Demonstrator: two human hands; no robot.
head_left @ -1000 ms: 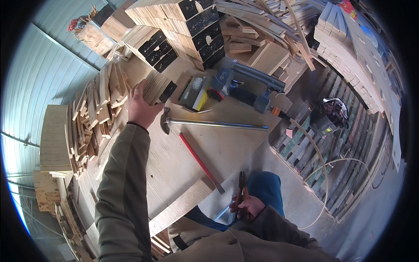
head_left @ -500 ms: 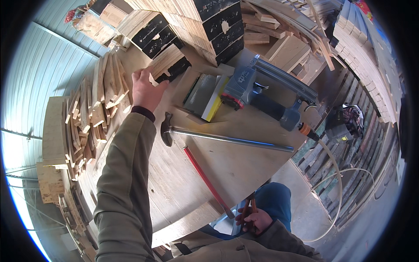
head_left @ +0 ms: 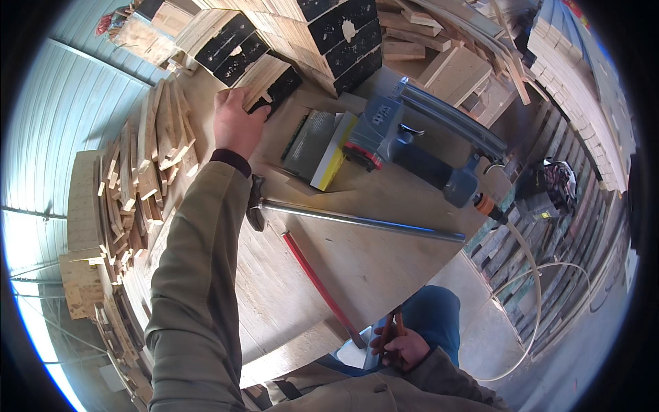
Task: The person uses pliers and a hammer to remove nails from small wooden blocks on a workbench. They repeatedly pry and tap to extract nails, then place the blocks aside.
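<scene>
Stretched forward on the left, my left hand (head_left: 238, 123) grips the near end of a wooden block (head_left: 266, 74) with a black end face. Its thumb and fingers bend round the block's edge. Low in front of my body, my right hand (head_left: 408, 349) is closed round pliers (head_left: 391, 329) with orange-brown handles. A hammer (head_left: 364, 223) with a shiny metal handle lies across the board, its head near my left sleeve. Below it is a red bar (head_left: 316, 281) with a dark end. A grey nail gun (head_left: 419, 147) rests beside a dark box with a yellow edge (head_left: 319, 147).
Tall stacks of black-ended wooden blocks (head_left: 343, 41) stand at the far side of the wooden worktop (head_left: 295, 295). Loose wood strips (head_left: 147, 158) pile up at the left. An air hose (head_left: 525, 254) hangs from the nail gun over the right edge. Slatted boards (head_left: 570, 185) lie lower right.
My left hand has shifted slightly right, its fingers now closer round the block's end. The view has moved a little; the right hand keeps its hold on the pliers.
</scene>
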